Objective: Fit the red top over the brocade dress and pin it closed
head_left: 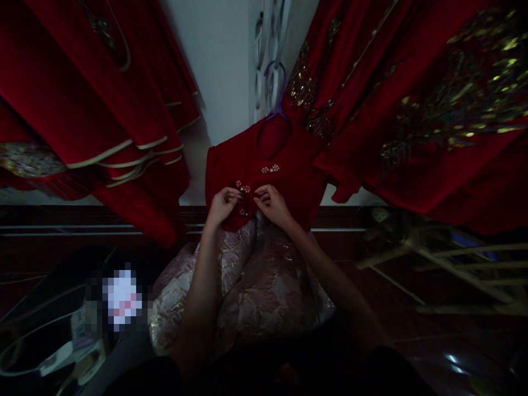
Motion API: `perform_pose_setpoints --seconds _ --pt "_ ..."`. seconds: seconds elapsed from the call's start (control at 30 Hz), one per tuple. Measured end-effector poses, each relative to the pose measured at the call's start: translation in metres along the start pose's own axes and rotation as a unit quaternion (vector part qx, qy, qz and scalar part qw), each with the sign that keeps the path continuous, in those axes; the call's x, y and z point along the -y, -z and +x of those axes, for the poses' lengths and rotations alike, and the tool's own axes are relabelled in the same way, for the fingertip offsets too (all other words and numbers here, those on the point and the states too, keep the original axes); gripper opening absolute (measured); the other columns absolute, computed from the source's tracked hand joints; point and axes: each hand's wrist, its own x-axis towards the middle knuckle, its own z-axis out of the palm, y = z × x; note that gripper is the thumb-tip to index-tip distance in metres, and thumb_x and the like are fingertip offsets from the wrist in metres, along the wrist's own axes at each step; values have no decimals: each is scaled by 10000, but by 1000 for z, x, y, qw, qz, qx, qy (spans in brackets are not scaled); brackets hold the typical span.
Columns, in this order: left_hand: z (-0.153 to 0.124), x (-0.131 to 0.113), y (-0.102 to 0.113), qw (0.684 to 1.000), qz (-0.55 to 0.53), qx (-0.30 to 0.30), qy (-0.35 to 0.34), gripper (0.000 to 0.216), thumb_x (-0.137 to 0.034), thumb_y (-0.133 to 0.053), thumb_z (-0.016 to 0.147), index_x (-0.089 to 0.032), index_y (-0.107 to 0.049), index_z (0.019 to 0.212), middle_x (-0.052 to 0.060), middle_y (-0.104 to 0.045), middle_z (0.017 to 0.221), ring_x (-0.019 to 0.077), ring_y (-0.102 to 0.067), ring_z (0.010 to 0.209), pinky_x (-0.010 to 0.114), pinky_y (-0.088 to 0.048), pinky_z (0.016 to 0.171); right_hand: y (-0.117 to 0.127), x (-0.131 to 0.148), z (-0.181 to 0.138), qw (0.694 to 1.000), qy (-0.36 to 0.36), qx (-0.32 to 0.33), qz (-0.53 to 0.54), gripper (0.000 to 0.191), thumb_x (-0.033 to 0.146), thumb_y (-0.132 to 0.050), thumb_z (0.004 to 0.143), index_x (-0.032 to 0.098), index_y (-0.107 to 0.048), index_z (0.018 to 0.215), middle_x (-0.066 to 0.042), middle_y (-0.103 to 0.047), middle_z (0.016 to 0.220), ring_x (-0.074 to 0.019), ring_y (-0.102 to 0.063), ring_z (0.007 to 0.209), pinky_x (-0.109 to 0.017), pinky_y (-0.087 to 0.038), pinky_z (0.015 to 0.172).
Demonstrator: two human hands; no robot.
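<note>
The red top [295, 179] hangs directly beneath the purple hanger [282, 93], and farther below that hanger the left hand [225, 207] and right hand [274, 205] stand apart, fingertips bunched near the beaded ornaments [270, 169], though whether either grips anything I cannot tell.

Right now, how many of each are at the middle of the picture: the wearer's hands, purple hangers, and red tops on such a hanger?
Left hand and right hand: 2
Purple hanger: 1
Red top: 1
Total: 4
</note>
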Motion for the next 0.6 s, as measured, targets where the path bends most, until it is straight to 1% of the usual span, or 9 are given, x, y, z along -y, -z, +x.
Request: perform_pose_setpoints --seconds 0.07,0.13,0.2,0.23,0.3,0.37,0.43,0.53,0.6 --pt "-4 -4 8 995 56 77 -5 161 -242 -611 742 -169 -661 876 57 -696 856 164 -653 789 327 -526 774 20 -8 -20 1000 -10 26 -10 189 295 -576 814 195 -570 974 -53 -594 1008 -111 -597 732 -251 -520 618" --pt "-8 -13 12 984 115 130 -27 184 -246 -575 779 -192 -692 910 61 -691 914 178 -638 838 348 -507 813 42 -17 -36 999 -30 35 -30 176 305 -586 813 194 -581 949 -52 -618 980 -125 -612 753 -269 -525 646" --pt "-13 -22 12 967 197 150 -52 210 -240 -589 770 -224 -711 940 61 -667 953 213 -603 940 408 -467 904 61 -22 -42 996 -39 53 -55 183 305 -608 796 194 -602 941 -55 -637 968 -139 -619 762 -291 -527 668" --pt "-16 -25 11 956 248 147 -58 231 -235 -634 729 -240 -719 944 65 -644 989 243 -569 1010 448 -432 950 68 -23 -42 996 -40 51 -57 187 309 -608 798 196 -609 947 -57 -648 967 -147 -627 779 -300 -528 684" --pt "-21 -29 5 927 345 142 -47 361 -211 -736 604 -275 -728 960 79 -570 1131 322 -462 1149 525 -362 1000 74 -22 -38 997 -44 37 -51 190 320 -590 818 198 -619 961 -59 -669 950 -159 -643 802 -310 -529 703" --pt "-23 -28 -1 906 396 148 -19 462 -193 -793 515 -297 -731 960 89 -460 1289 392 -371 1215 570 -337 992 70 -20 -33 998 -51 26 -41 183 322 -564 839 199 -625 960 -56 -686 922 -164 -656 814 -312 -531 715" --pt "-24 -25 -4 898 409 161 -14 378 -213 -804 527 -297 -743 890 79 -390 1361 415 -333 1234 580 -329 986 57 -21 -33 997 -50 41 -39 191 311 -555 846 204 -630 984 -54 -695 942 -166 -662 851 -318 -533 745" --pt "-22 -24 -3 899 403 164 -49 147 -273 -771 627 -284 -750 772 53 -395 1341 375 -334 1234 553 -309 1018 36 -29 -37 996 -47 73 -31 263 285 -551 847 213 -609 1093 -64 -684 1051 -168 -656 928 -335 -533 793" --pt "-21 -25 0 901 399 160 -61 154 -284 -765 643 -297 -755 795 42 -398 1326 350 -341 1224 542 -300 1035 25 -38 -40 995 -58 81 -21 294 262 -550 843 202 -587 1128 -78 -669 1087 -164 -651 931 -341 -533 800"
